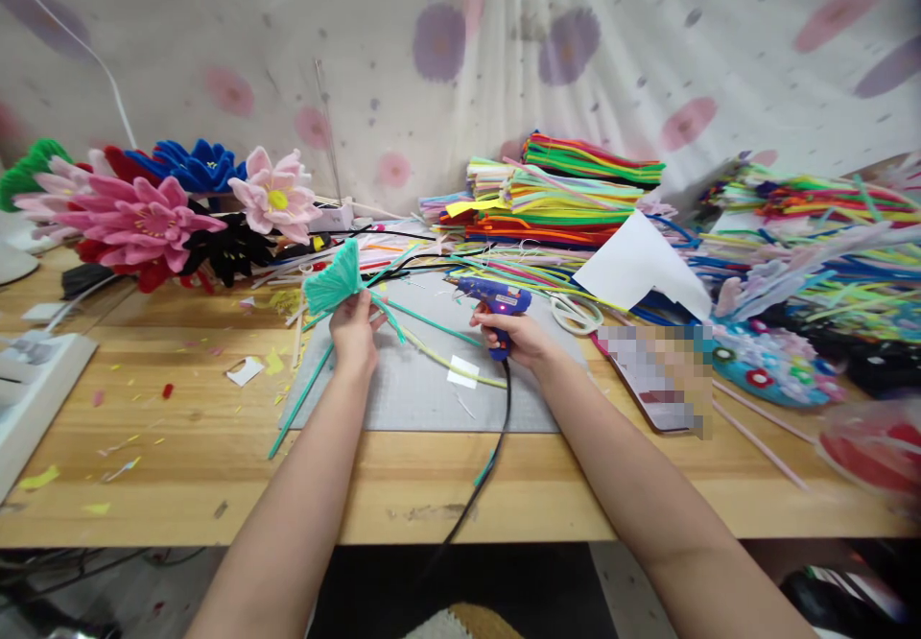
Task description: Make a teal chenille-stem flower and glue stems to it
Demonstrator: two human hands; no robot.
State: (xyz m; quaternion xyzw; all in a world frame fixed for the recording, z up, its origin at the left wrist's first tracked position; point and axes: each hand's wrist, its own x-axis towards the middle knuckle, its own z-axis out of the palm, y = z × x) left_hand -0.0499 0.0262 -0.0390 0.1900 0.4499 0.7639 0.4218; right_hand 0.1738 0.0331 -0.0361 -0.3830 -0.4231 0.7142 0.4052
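Note:
My left hand (pixel 356 332) pinches a fan-shaped teal piece made of fuzzy stems (pixel 335 279), held up over the left part of the grey mat (pixel 410 414). Teal strands hang from it to the right of my fingers. My right hand (pixel 519 337) is wrapped round the handle of a blue glue gun (pixel 496 294), whose nozzle points left toward the teal piece, with a gap between them. A black cord (pixel 496 447) runs down from the gun. Teal stems (pixel 302 399) and a small white paper square (pixel 462 371) lie on the mat.
Fuzzy flowers (pixel 154 222) stand at the back left, above a white power strip (pixel 43 399). Bundled coloured stems (pixel 568 202) are stacked at the back. On the right are white paper (pixel 640 265), a phone (pixel 658 380) and a decorated blue piece (pixel 773 366). Scraps dot the wooden table (pixel 179 485).

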